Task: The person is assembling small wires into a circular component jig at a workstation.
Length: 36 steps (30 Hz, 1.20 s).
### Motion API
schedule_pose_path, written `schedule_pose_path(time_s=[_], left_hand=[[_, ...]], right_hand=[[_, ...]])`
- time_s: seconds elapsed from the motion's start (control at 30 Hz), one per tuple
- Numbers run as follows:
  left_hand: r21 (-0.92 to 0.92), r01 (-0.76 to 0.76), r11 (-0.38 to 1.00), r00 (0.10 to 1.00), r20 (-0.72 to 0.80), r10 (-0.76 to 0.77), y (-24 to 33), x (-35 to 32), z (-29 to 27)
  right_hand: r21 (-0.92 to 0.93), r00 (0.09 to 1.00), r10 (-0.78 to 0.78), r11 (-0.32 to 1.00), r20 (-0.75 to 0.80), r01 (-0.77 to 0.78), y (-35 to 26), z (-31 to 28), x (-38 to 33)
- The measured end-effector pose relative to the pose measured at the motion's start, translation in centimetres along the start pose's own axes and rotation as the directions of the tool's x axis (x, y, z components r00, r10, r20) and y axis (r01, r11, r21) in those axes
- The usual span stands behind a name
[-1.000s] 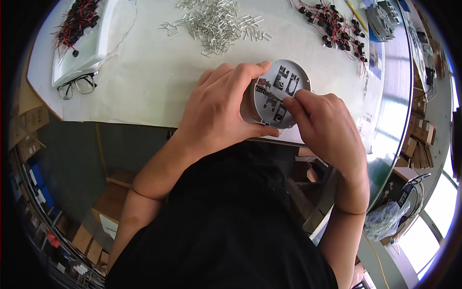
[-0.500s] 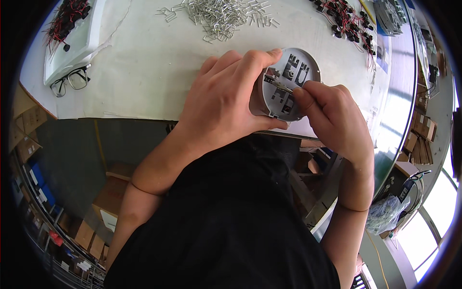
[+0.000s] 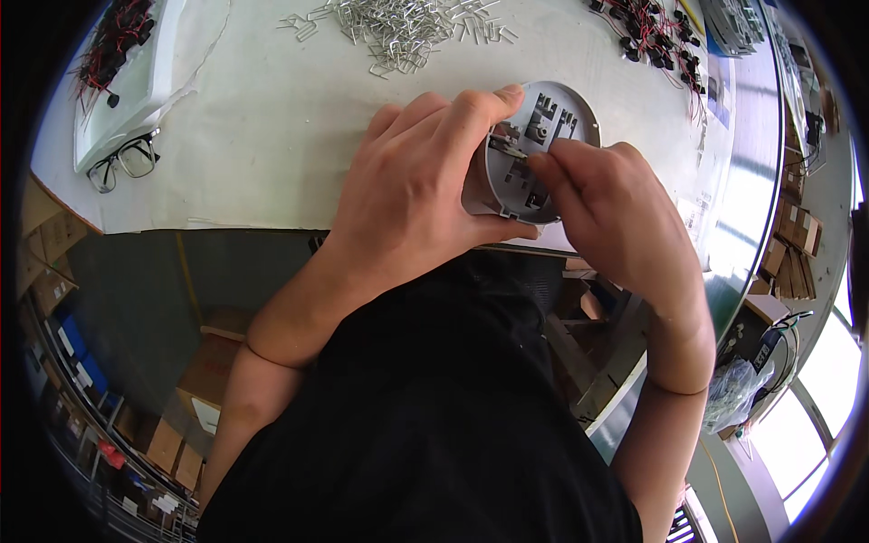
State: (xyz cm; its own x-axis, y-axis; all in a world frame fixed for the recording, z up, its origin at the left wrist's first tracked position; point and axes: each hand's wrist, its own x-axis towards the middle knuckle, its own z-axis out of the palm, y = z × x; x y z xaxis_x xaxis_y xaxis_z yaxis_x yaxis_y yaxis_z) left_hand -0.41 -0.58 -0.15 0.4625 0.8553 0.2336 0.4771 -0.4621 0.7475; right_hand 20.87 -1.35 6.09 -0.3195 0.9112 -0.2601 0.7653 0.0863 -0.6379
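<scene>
My left hand (image 3: 412,181) is wrapped round the side of a round grey plastic housing (image 3: 514,185), thumb and fingers on its rim. The housing is tilted with its open face up and right, showing slots and raised ribs inside. In my right hand (image 3: 620,204), thumb and forefinger pinch a small thin metal piece (image 3: 509,149). It reaches into the housing near the left wall; my fingertips hide its near end, so its exact kind is unclear.
A heap of bent metal wire clips (image 3: 398,32) lies at the table's far middle. Black parts with red wires (image 3: 652,41) lie far right, more (image 3: 118,45) in a white tray (image 3: 167,63) far left. Eyeglasses (image 3: 127,161) rest by the tray. The table edge (image 3: 217,228) runs before me.
My right hand has shifted slightly left and up, bringing the metal piece closer to the housing's left wall. The whole scene has shifted a little left as the view moved.
</scene>
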Motion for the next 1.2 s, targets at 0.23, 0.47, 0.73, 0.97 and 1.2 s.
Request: schedule_pose_path(time_s=[0.23,0.47,0.73,0.97,1.2], left_hand=[[0.030,-0.015,0.999,0.997,-0.071,0.017,0.0,-0.4,0.4],[0.004,-0.029,1.000,0.998,-0.058,0.029,-0.1,-0.3,0.2],[0.019,-0.023,1.000,0.998,-0.066,0.025,-0.2,-0.3,0.3],[-0.106,0.011,0.994,0.999,0.042,-0.006,-0.5,-0.4,-1.9],[-0.242,0.047,0.969,0.999,-0.013,-0.052,-0.3,0.3,-0.8]], right_hand=[[-0.234,0.999,0.006,0.972,0.051,0.006,-2.2,-1.8,0.1],[-0.234,0.999,0.038,0.972,0.017,-0.033,-2.8,-1.0,0.1],[-0.256,0.996,0.088,0.963,0.021,-0.080,-1.9,-0.9,-0.2],[-0.069,0.992,0.110,0.992,0.058,-0.106,0.1,-1.5,-0.9],[-0.206,0.835,-0.343,0.938,-0.431,0.279,0.8,3.3,-4.0]])
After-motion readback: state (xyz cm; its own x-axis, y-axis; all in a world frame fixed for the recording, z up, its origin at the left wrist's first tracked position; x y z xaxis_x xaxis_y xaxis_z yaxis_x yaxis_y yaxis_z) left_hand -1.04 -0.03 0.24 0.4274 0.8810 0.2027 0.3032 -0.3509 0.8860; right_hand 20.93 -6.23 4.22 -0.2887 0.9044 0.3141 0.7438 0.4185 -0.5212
